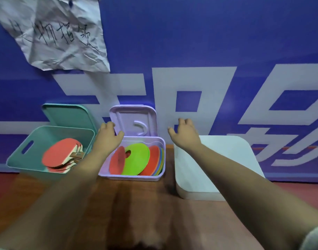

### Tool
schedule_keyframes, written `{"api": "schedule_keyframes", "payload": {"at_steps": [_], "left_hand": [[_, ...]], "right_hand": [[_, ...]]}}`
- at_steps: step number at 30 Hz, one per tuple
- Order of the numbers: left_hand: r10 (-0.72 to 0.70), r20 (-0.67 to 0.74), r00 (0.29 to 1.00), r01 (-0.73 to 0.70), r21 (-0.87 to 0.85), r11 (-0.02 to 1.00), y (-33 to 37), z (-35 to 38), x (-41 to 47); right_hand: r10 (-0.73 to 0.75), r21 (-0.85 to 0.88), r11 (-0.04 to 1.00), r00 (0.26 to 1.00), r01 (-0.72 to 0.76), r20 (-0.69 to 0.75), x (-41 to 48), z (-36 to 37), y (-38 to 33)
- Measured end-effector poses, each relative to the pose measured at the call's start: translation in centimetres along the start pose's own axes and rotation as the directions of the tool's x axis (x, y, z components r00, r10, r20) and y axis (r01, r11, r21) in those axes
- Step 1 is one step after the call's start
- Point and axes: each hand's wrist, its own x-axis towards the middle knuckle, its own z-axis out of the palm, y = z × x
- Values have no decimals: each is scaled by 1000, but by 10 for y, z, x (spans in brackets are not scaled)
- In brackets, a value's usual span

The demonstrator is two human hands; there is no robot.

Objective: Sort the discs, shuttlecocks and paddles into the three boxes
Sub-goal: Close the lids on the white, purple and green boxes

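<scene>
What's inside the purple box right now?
Standing on edge: red disc, lime green disc, orange disc, then coloured rims behind. Those rear ones are mostly covered.
</scene>
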Motion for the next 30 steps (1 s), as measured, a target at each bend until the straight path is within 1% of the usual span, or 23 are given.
{"api": "schedule_keyframes", "payload": {"at_steps": [4, 7, 12, 16, 18, 22, 26, 28, 30], "left_hand": [[-16, 71, 997, 18, -30, 999, -26, -12, 51], [23, 117, 993, -17, -45, 999, -37, -10, 85], [59, 159, 985, -46, -83, 996, -46, -2, 123], [130, 165, 978, -115, -100, 988, -55, 10, 136], [178, 118, 977, -164, -121, 979, -58, 13, 134], [237, -75, 969, -246, -171, 954, -66, 10, 128], [254, -238, 937, -311, -245, 918, -60, -14, 122], [269, -273, 924, -350, -312, 883, -48, -29, 112], [292, -290, 911, -389, -378, 840, -37, -46, 99]], "right_hand": [[47, 23, 999, 999, -48, 16, 32, 23, -42], [55, 20, 998, 998, -56, 32, 55, 38, -65], [109, 42, 993, 993, -110, 40, 92, 60, -91], [135, 72, 987, 986, -143, 98, 101, 79, -97], [125, 125, 983, 987, -138, 101, 98, 85, -98], [147, 240, 957, 986, -162, 80, 92, 82, -102], [142, 377, 917, 990, -129, -7, 81, 62, -111], [157, 447, 886, 987, -122, -42, 74, 50, -115], [183, 543, 831, 981, -123, -58, 65, 39, -119]]}}
